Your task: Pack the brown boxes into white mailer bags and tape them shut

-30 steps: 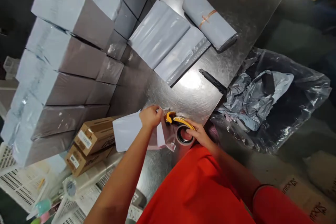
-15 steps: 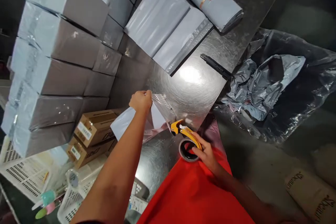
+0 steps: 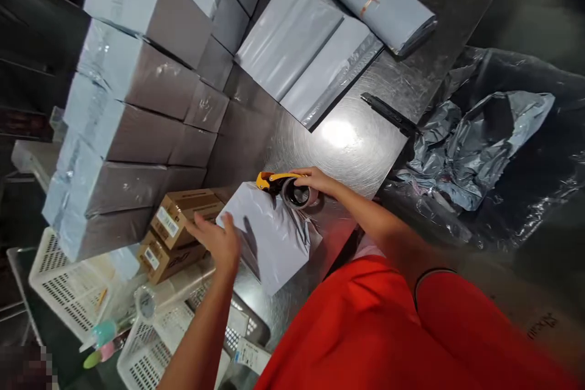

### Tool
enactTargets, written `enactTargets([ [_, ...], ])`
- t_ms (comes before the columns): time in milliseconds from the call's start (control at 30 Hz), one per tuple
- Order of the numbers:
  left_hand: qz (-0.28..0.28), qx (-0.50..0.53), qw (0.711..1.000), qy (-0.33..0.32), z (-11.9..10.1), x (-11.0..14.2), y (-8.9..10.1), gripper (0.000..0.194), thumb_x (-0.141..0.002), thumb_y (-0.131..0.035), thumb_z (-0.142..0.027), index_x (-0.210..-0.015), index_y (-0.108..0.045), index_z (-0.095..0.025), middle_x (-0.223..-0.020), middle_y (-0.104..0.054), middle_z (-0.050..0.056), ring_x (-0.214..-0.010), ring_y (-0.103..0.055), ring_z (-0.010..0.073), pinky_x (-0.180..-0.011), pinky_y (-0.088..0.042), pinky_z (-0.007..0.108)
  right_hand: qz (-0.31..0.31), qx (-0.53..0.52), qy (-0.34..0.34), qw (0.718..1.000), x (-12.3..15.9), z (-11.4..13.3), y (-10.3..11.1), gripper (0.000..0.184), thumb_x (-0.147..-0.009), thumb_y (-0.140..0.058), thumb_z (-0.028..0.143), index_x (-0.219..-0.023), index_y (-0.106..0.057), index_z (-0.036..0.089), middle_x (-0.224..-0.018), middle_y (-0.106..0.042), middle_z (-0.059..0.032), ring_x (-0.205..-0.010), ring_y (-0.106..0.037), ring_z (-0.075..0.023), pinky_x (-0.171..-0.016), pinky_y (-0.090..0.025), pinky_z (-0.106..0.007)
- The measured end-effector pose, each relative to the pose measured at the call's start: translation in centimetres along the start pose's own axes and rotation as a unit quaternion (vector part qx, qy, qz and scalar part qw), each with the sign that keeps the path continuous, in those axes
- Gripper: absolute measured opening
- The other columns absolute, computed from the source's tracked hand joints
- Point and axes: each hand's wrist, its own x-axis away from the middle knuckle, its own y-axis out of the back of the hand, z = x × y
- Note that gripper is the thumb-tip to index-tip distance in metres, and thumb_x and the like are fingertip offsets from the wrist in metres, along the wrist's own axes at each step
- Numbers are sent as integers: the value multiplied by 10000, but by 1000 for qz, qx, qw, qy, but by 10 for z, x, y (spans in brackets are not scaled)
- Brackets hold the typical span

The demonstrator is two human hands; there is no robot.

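Note:
A parcel wrapped in a pale grey mailer bag [image 3: 269,234] lies on the steel table [image 3: 356,140] just in front of me. My left hand [image 3: 218,239] rests flat against the parcel's left side, fingers spread. My right hand [image 3: 315,180] grips a yellow tape dispenser [image 3: 284,186] with a roll of clear tape, pressed against the parcel's far top edge.
Stacked grey-wrapped boxes [image 3: 137,97] fill the left. Two brown cartons [image 3: 180,225] sit beside the parcel. Flat mailer bags [image 3: 311,55] and a rolled bundle [image 3: 381,6] lie further back. A black knife [image 3: 388,114] lies at the table edge, crumpled plastic [image 3: 475,146] to its right. White baskets [image 3: 91,298] stand below left.
The right hand carried the tape dispenser from the near table edge up to the parcel's far edge. The left hand let go of the tape end and now lies on the parcel's side.

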Motion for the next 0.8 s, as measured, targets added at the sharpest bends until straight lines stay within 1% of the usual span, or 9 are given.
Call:
enactTargets([
  [67,47,-41,960,-273,-12,38,3,580,-917,-477,-487,-1432,-420,-226,-1490,-456,174,-1472,-239,384,-1181,-124,632,32,12,-30,999,-12,8,1,416,-681,-676,162,-1092,-744,156,-1008,-739,-11,-939,-657,-193,-960,-481,-348],
  [133,173,-32,800,-574,-32,63,-2,388,-926,-504,-393,-1282,-573,-258,-1372,-587,118,-1386,-407,323,-1182,-201,564,55,23,-43,997,-18,10,-3,394,-694,-668,149,-1081,-746,152,-959,-740,-3,-896,-651,-176,-926,-488,-322],
  [200,270,-35,660,-700,-49,69,-12,222,-917,-505,-274,-1037,-679,-204,-1116,-701,104,-1159,-590,266,-1088,-368,462,79,28,-51,995,-21,10,-5,375,-720,-654,158,-1084,-742,156,-926,-741,4,-873,-648,-166,-893,-493,-302],
  [233,307,-43,631,-712,-55,67,-18,192,-904,-515,-258,-944,-686,-180,-1008,-711,101,-1031,-632,248,-985,-444,419,89,29,-54,994,-23,9,-7,367,-730,-651,171,-1086,-741,163,-917,-742,6,-866,-648,-165,-876,-497,-294],
  [300,348,-58,644,-679,-60,56,-29,187,-877,-541,-295,-871,-669,-159,-892,-695,94,-839,-637,227,-761,-488,375,100,30,-53,993,-27,7,-9,355,-734,-660,200,-1078,-745,180,-914,-746,9,-870,-652,-166,-850,-501,-280],
  [367,347,-58,695,-628,-59,45,-36,206,-867,-530,-327,-883,-652,-162,-858,-684,81,-761,-620,214,-647,-455,356,97,29,-51,994,-34,6,-14,349,-717,-679,209,-1057,-756,196,-910,-748,15,-877,-654,-168,-833,-502,-267],
  [533,247,-25,816,-523,-61,29,-43,218,-870,-436,-287,-753,-597,-198,-711,-647,39,-630,-578,180,-589,-398,325,114,48,-32,992,-51,22,-4,321,-695,-638,147,-974,-784,206,-801,-732,43,-804,-638,-152,-770,-498,-235],
  [700,150,20,888,-433,-74,13,-49,204,-862,-459,-292,-734,-591,-205,-871,-677,79,-771,-594,215,-644,-422,325,176,86,-24,980,1,41,78,371,-674,-630,180,-1015,-776,167,-891,-755,7,-878,-660,-191,-841,-510,-283],
  [800,61,40,933,-353,-90,-11,-54,155,-817,-524,-327,-764,-604,-205,-1137,-646,139,-1053,-570,297,-865,-439,423,97,90,-15,991,74,34,121,469,-662,-690,220,-1126,-746,185,-1127,-737,-14,-1098,-636,-250,-1018,-459,-365],
])
